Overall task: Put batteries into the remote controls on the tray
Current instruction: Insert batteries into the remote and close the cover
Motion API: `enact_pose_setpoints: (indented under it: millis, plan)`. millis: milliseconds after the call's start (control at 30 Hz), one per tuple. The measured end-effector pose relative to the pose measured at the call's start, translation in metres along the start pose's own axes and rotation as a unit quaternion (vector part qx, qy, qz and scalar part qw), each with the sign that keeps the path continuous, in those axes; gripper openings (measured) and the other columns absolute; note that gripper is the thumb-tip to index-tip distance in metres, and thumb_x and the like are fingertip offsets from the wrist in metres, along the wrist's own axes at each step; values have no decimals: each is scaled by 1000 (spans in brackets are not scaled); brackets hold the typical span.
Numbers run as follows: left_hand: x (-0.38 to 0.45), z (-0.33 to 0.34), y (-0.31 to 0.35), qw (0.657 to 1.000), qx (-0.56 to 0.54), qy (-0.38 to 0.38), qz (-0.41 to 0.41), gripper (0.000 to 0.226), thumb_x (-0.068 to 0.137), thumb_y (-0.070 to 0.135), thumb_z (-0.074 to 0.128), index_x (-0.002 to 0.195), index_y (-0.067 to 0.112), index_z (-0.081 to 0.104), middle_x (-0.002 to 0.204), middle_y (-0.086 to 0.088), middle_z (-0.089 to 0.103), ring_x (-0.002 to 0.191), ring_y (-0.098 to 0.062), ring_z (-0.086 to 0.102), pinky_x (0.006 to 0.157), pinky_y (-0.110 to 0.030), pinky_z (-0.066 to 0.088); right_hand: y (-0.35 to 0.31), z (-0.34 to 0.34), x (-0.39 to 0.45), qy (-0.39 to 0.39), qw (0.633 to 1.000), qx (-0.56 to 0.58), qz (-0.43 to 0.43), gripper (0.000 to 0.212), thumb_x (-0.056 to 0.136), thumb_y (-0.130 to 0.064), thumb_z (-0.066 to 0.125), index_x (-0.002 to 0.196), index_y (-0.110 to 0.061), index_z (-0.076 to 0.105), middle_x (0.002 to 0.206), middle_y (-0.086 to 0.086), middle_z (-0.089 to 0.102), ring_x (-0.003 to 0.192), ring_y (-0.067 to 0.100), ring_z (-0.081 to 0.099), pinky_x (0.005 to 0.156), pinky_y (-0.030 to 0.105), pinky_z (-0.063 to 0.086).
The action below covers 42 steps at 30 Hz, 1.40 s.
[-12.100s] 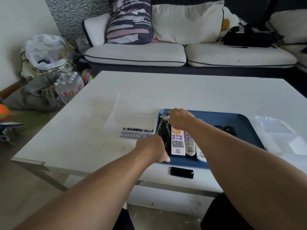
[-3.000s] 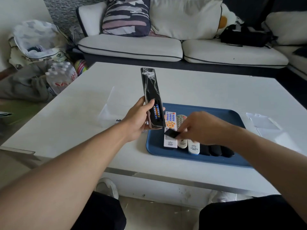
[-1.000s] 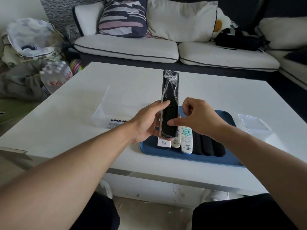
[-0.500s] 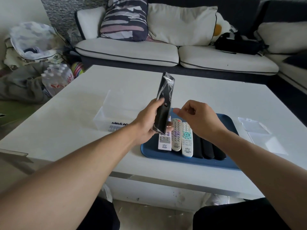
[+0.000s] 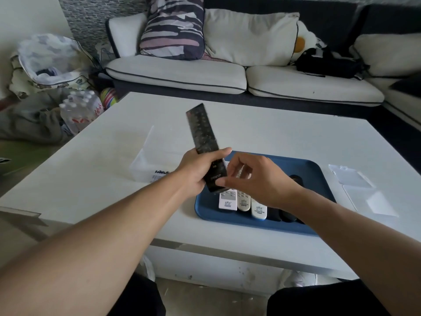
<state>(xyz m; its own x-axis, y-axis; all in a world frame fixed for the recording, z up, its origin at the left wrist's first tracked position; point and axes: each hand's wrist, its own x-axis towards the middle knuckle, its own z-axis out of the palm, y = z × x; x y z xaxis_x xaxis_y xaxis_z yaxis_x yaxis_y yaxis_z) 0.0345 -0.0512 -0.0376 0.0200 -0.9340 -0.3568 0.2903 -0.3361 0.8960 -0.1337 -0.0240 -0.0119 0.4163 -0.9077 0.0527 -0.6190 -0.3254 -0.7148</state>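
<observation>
Gripping black remote [image 5: 203, 133]: left hand [image 5: 196, 171] wrapped round it, right hand [image 5: 257, 179] thumb touching its lower end.

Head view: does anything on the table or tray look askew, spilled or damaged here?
Nothing stands out. The left hand holds the black remote tilted above the blue tray, the right hand touches its lower end, and the other remotes lie side by side.

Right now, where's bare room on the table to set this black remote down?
Bare tabletop lies beyond the blue tray toward the sofa, and left of the clear battery box. The tray's left half is crowded with remotes; clear plastic lids occupy the table's right edge.
</observation>
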Motion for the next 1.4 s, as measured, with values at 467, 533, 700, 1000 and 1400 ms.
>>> enact_pose_setpoints:
  millis: [467, 533, 700, 1000, 1400]
  plan:
    - [-10, -3, -7, 993, 106, -46, -35, 32, 108, 25, 45, 109, 3, 69, 90, -7, 77, 82, -19, 73, 77, -32, 61, 10, 16, 12, -47, 904, 357, 232, 21, 91, -18, 73, 89, -7, 54, 75, 13, 66, 65, 24, 64, 59, 28, 57]
    - [-13, -7, -8, 986, 147, -66, -37, 29, 107, 24, 47, 107, 5, 69, 91, -9, 76, 88, -24, 73, 89, -45, 60, 12, 15, 14, -58, 890, 380, 244, 17, 94, -16, 68, 88, -7, 56, 75, 11, 66, 58, 18, 63, 51, 23, 52]
    - [-22, -19, -10, 971, 228, -63, -36, 19, 104, 18, 53, 92, 21, 68, 89, -9, 73, 81, -25, 71, 71, -46, 63, 22, 23, 21, -85, 895, 356, 254, 21, 94, -18, 69, 81, -9, 55, 77, 10, 66, 60, 17, 61, 50, 22, 50]
    - [-21, -39, -19, 954, 268, -78, -112, 23, 102, 13, 53, 122, 18, 64, 99, -11, 74, 70, -27, 71, 61, -42, 62, 26, 42, 30, -149, 912, 274, 268, 22, 85, -24, 79, 76, -12, 63, 68, 4, 68, 55, 14, 63, 44, 19, 44]
    - [-15, -38, -39, 940, 304, 15, -153, 16, 104, 18, 52, 114, 7, 58, 107, -14, 69, 71, -24, 69, 57, -39, 63, 40, 36, 43, -159, 964, 32, 213, 14, 82, -27, 81, 77, -19, 71, 78, -2, 66, 65, 11, 58, 52, 20, 41]
